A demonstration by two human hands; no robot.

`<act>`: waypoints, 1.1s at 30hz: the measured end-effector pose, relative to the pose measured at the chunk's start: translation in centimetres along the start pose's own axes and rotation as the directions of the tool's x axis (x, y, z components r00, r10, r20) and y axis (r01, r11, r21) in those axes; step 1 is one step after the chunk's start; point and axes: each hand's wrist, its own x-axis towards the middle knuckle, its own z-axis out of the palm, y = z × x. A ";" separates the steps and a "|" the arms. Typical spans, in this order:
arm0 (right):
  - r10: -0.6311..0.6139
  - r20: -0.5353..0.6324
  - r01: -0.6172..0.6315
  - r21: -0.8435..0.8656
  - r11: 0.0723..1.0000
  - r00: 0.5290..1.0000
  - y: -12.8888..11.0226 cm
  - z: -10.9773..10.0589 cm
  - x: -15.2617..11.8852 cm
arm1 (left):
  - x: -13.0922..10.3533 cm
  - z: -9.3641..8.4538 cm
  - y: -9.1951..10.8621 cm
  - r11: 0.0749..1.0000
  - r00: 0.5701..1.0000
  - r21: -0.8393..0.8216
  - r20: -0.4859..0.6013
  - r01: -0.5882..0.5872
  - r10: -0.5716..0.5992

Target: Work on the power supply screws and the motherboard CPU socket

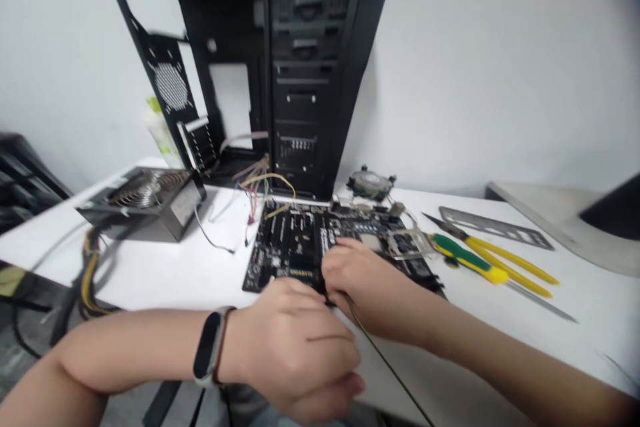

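Observation:
A black motherboard (303,247) marked GIGABYTE lies flat on the white table, its CPU socket (370,242) exposed. My right hand (360,280) is closed at the board's front edge, with a thin dark cable (383,357) coming out from under its fingers and trailing down to the lower right. Closer to me, my left hand (295,353) is curled in front of the board, a fitness band on its wrist. Its fingertips are turned away, so anything inside is hidden. By the socket, a clear plastic and metal bracket (407,243) rests on the board's right side.
Behind the board stands an open black computer case (310,120) with loose wires (265,180). On the left sits a power supply (150,200). A CPU fan (371,183), yellow-handled pliers (500,260), a green-yellow screwdriver (467,259) and a metal I/O shield (495,227) lie rightward.

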 end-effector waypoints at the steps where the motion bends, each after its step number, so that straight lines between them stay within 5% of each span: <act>1: 0.007 -0.009 -0.007 0.007 1.000 1.000 0.1 0.2 0.0 | -0.3 -1.7 -1.5 0.996 0.991 0.080 -0.133 0.042 -0.031; 2: -0.012 -0.023 0.013 0.027 1.000 1.000 0.3 0.4 0.1 | -0.7 -3.8 -3.2 0.968 0.949 0.202 -0.303 0.151 -0.085; 3: -0.023 -0.049 0.026 0.044 0.999 0.999 0.4 0.6 0.2 | -1.2 -6.2 -5.3 0.878 0.858 0.324 -0.487 0.352 -0.165; 6: -0.033 -0.103 0.040 0.069 0.997 0.994 0.7 1.0 0.2 | -3.5 -13.8 -12.0 0.679 0.628 0.321 -0.732 0.660 -0.264; 8: -0.033 -0.124 0.043 0.075 0.996 0.992 0.7 1.1 0.2 | -5.4 -17.8 -16.4 0.474 0.406 0.168 -0.790 0.864 -0.460; 9: -0.035 -0.128 0.045 0.075 0.996 0.991 0.7 1.2 0.2 | -6.4 -19.2 -18.4 0.407 0.338 0.111 -0.767 0.907 -0.545; 12: -0.028 -0.142 0.040 0.083 0.996 0.990 0.5 1.4 0.1 | -9.1 -20.7 -23.1 0.261 0.227 0.039 -0.629 0.964 -0.744; 17: 0.010 -0.168 0.007 0.103 0.995 0.986 0.5 2.2 0.1 | -10.8 -18.7 -27.8 0.223 0.207 0.030 -0.512 0.974 -0.834; 21: -0.010 -0.212 0.035 0.111 0.993 0.977 0.9 2.7 0.0 | -10.9 -17.4 -29.6 0.197 0.172 0.007 -0.515 0.980 -0.840; 28: -0.073 -0.181 0.085 0.058 0.995 0.981 0.8 1.8 0.0 | -11.1 -16.8 -28.1 0.210 0.166 -0.015 -0.560 0.978 -0.812; 33: -0.101 -0.114 0.095 -0.057 0.994 0.988 0.7 1.1 0.0 | -8.7 -19.5 -26.1 0.270 0.164 -0.038 -0.710 0.962 -0.684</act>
